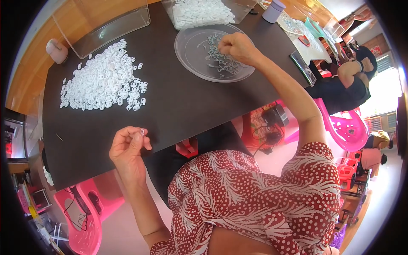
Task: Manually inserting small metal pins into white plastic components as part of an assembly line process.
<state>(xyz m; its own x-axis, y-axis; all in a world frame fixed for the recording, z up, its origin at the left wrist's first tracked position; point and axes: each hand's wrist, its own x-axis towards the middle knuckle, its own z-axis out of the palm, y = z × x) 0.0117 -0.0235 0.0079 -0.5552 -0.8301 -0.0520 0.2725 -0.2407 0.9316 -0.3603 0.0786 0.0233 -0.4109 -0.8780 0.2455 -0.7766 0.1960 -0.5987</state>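
My left hand (127, 146) is raised over the near edge of the dark table, its thumb and fingertips pinched on a small white plastic piece, mostly covered by the fingers. My right hand (238, 47) reaches into a round clear shallow tray (189, 63) at the far right of the table. Its fingers are closed together just at a scatter of small grey metal screws or pins (225, 67); whatever they pinch is hidden. Left of the tray lies a wide heap of small white plastic pieces with holes (102, 80), a few strays along its right side.
A clear bin of white pieces (204, 12) stands behind the tray, and an empty-looking clear bin (108, 36) behind the heap. A lilac bottle (274, 10), a phone-like flat device (302, 68) and a pink rounded object (57, 51) sit around the edges. Pink chairs (346, 127) and people are beyond.
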